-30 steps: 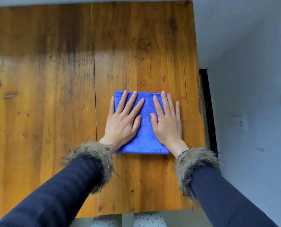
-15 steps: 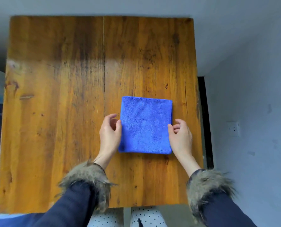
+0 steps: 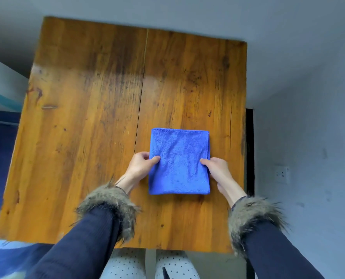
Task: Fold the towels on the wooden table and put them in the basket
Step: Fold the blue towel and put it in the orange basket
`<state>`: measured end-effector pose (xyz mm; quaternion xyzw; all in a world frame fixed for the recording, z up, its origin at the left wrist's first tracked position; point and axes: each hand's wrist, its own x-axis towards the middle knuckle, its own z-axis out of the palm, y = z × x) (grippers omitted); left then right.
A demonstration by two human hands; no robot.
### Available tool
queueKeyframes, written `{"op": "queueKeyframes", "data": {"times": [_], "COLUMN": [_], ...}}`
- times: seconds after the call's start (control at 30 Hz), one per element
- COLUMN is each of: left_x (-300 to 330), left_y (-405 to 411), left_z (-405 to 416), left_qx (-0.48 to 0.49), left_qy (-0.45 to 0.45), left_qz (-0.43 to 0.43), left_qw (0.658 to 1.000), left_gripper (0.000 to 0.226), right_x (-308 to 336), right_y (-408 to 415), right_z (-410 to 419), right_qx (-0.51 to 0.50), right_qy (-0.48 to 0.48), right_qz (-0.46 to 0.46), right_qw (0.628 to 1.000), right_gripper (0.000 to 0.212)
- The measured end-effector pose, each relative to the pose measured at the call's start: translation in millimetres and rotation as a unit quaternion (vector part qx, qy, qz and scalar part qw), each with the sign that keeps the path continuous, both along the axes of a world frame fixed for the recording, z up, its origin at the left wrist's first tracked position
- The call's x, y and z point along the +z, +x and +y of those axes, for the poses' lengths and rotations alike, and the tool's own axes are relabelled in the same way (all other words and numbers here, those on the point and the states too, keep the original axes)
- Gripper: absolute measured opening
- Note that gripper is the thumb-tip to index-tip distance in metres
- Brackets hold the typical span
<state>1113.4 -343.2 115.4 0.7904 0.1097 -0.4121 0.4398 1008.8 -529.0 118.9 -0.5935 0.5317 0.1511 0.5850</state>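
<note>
A folded blue towel (image 3: pixel 179 161) is seen lying flat on the wooden desk (image 3: pixel 87 137), on the right-hand plank and toward the near edge, just right of the seam between the two planks. It is folded into a neat rectangle that is only slightly longer than wide; its long axis runs away from the person, from the near edge of the desk toward the far edge. Its short edges are set parallel to the near desk edge, and its right side appears to show stacked layers.

The towel is grasped at both long sides, about midway along its length. The left edge is pinched by the left hand (image 3: pixel 140 165), whose thumb is laid over the top of the cloth while the curled fingers are tucked at the edge. The right edge is pinched in the same way by the right hand (image 3: pixel 217 168), thumb on top. Neither grip is released; both are clenched on the towel.

Dark sleeves with fur cuffs (image 3: pixel 111 206) are seen at both wrists. A wall socket (image 3: pixel 282 174) is visible on the grey wall to the right.
</note>
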Motion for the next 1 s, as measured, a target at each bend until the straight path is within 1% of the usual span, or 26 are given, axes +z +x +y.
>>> {"op": "queueKeyframes", "data": {"times": [0.1,0.2,0.37,0.47,0.53,0.63,0.77,0.93,1.0], "left_x": [5,15,48,68,81,98,111,120,122], "left_y": [-16,-35,-83,-117,-142,-177,-229,-301,-330], "left_z": [22,49,102,140,166,207,266,340,371], "left_qx": [0.050,0.119,0.225,0.301,0.355,0.438,0.530,0.620,0.649], "left_qy": [-0.032,-0.063,-0.087,-0.089,-0.086,-0.092,-0.099,-0.103,-0.106], "left_qz": [0.035,0.054,0.014,-0.012,-0.033,-0.050,-0.066,-0.070,-0.073], "left_qw": [0.998,0.989,0.970,0.949,0.930,0.893,0.840,0.775,0.750], "left_gripper": [0.010,0.018,0.014,0.012,0.010,0.011,0.015,0.016,0.014], "right_x": [9,17,48,69,82,102,121,132,132], "right_y": [-4,-5,1,6,8,10,4,-26,-44], "right_z": [6,16,52,86,116,168,245,352,396], "right_qx": [0.034,0.089,0.189,0.263,0.316,0.388,0.499,0.600,0.624], "right_qy": [0.016,0.052,0.122,0.144,0.149,0.164,0.165,0.156,0.156], "right_qz": [-0.032,-0.048,-0.055,-0.054,-0.056,-0.066,-0.064,-0.054,-0.054], "right_qw": [0.999,0.994,0.973,0.953,0.935,0.904,0.848,0.783,0.764], "right_gripper": [0.011,0.004,0.020,0.014,0.010,0.009,0.009,0.011,0.011]}}
